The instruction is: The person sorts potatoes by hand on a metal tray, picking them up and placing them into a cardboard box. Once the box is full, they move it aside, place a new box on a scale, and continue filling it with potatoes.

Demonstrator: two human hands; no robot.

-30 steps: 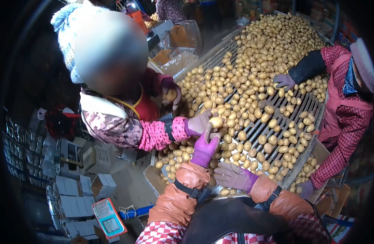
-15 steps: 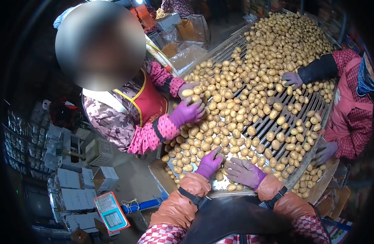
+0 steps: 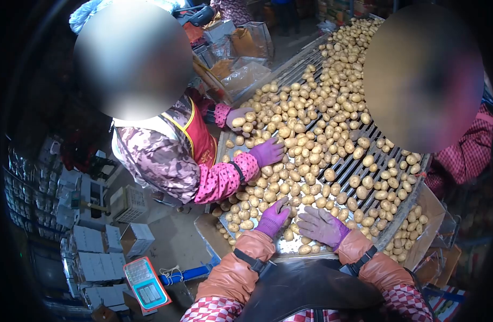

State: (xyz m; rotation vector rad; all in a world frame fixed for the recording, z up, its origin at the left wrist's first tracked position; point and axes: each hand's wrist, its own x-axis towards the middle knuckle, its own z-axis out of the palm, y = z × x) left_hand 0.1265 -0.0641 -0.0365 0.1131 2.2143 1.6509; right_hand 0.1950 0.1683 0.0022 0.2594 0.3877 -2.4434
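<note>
Both of my hands wear purple gloves and rest at the near end of a sloping sorting table [image 3: 290, 247]. Many potatoes [image 3: 314, 158] cover its slats and the metal sheet at its lower end. My left hand [image 3: 273, 218] lies among the potatoes, its fingers stretched forward and touching some; no potato shows in its grip. Beside it on the right, my right hand [image 3: 322, 225] is spread flat, palm down, over the potatoes. Whatever is directly under the palms is hidden.
On the left, a co-worker's gloved hand [image 3: 268, 152] reaches onto the potatoes, the other near several at the edge. Another person's checked sleeve [image 3: 465, 147] is at right. A box of potatoes [image 3: 438, 206] stands lower right, a scale [image 3: 146, 283] lower left.
The left co-worker's nearer hand has moved right and lies on the potatoes. The person at right has leaned in over the table. My own hands have barely moved.
</note>
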